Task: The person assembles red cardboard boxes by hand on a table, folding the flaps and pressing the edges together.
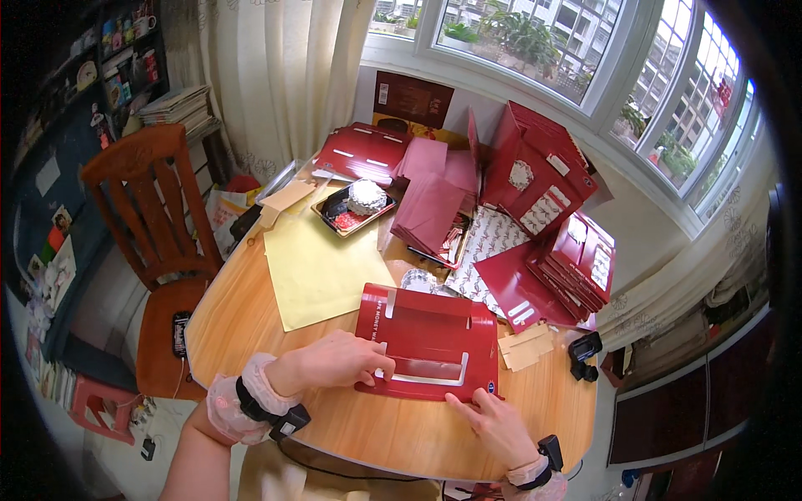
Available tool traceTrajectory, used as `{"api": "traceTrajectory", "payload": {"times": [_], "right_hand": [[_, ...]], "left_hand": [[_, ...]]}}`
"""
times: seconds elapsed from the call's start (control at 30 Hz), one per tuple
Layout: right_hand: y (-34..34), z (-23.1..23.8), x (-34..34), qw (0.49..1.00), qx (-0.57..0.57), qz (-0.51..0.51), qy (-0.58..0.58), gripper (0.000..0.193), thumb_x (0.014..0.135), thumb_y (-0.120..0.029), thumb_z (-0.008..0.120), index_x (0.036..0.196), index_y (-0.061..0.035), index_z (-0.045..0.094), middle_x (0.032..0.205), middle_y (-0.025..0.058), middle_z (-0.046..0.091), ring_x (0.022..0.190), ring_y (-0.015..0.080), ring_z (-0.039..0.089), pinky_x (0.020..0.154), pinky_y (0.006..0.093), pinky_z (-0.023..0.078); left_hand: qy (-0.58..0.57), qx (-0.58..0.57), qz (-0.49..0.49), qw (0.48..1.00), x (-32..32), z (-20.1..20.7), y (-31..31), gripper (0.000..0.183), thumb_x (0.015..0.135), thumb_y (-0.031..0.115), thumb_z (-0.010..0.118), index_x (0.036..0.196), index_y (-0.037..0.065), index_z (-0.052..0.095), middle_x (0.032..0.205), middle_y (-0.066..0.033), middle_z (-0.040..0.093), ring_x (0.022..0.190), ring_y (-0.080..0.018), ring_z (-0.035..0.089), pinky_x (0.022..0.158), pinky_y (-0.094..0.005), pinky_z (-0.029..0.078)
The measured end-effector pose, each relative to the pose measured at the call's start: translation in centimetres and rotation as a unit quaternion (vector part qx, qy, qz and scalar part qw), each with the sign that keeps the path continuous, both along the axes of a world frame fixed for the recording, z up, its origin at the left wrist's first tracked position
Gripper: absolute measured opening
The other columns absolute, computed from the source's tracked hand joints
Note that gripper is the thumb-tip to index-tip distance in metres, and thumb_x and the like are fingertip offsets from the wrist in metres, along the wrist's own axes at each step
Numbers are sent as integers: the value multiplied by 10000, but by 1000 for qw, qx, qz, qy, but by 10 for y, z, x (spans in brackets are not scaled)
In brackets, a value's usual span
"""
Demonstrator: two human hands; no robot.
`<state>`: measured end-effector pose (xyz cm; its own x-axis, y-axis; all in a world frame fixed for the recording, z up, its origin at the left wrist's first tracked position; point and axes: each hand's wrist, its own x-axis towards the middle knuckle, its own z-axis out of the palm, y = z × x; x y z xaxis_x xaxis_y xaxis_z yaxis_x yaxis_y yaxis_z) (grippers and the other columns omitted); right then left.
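On the table in front of me lies a flat red cardboard sheet (426,324) with a U-shaped white strip or cut-out in its near half. My left hand (342,366) rests on its near left part, fingers curled and closed at the end of the white strip. Whatever those fingertips pinch is hidden. Near the sheet's lower right edge, my right hand (494,427) has its index finger stretched out and touching the edge, with the other fingers loosely apart. Black bands with small black boxes sit on both wrists, over sheer pink cuffs.
Yellow paper (322,280) lies left of the sheet; a black tray (330,219) holds a silver-white bundle. Dark red envelopes (428,213), a large red box (535,154) and stacked red cartons (576,263) stand behind. Tan cardboard pieces (528,346) and a black device (585,351) lie right.
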<state>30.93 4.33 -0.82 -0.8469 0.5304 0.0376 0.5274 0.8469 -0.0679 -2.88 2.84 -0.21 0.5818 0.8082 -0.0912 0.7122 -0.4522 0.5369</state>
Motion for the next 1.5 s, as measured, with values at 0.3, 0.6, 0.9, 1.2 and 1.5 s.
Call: {"api": "traceTrajectory", "payload": {"times": [0.3, 0.6, 0.9, 1.2, 1.5], "right_hand": [[-3, 1, 31, 990, -37, -125, 48, 497, 792, -9, 639, 1268, -148, 679, 913, 75, 557, 849, 241, 622, 707, 335, 527], [44, -18, 28, 795, -322, -228, 462, 406, 982, -59, 610, 1379, -24, 531, 1145, 76, 672, 923, 124, 650, 760, 272, 530], [74, -11, -13, 704, -452, -221, 501, 655, 871, 52, 699, 1446, -31, 397, 1021, 101, 695, 864, 115, 662, 750, 230, 531], [34, 15, -27, 752, -435, -133, 477, 885, 762, 86, 785, 1511, -74, 343, 793, -16, 562, 769, 81, 554, 778, 249, 471], [30, 30, -27, 846, -252, -123, 453, 919, 773, 105, 744, 1545, -55, 272, 933, 15, 648, 872, 119, 588, 845, 278, 481]], "left_hand": [[2, 24, -5, 1000, -1, -3, 0, 189, 853, 167, 709, 1033, 171, 649, 976, -18, 630, 891, -268, 662, 709, -402, 517], [-144, -14, -28, 989, -23, 28, 4, 158, 869, 156, 739, 1014, 113, 693, 839, -36, 664, 788, -193, 656, 673, -343, 518], [-229, 129, 414, 871, -52, -19, 34, 329, 979, 313, 644, 1066, 21, 519, 793, -136, 699, 722, -219, 686, 652, -352, 530], [-476, -40, 367, 798, -39, -11, 37, 594, 973, 286, 677, 1319, -2, 288, 878, -148, 689, 695, -207, 675, 671, -315, 553], [-592, 55, 255, 762, -13, 50, 3, 581, 940, 30, 674, 1414, 46, 338, 980, -141, 740, 826, -167, 717, 746, -285, 581]]}}
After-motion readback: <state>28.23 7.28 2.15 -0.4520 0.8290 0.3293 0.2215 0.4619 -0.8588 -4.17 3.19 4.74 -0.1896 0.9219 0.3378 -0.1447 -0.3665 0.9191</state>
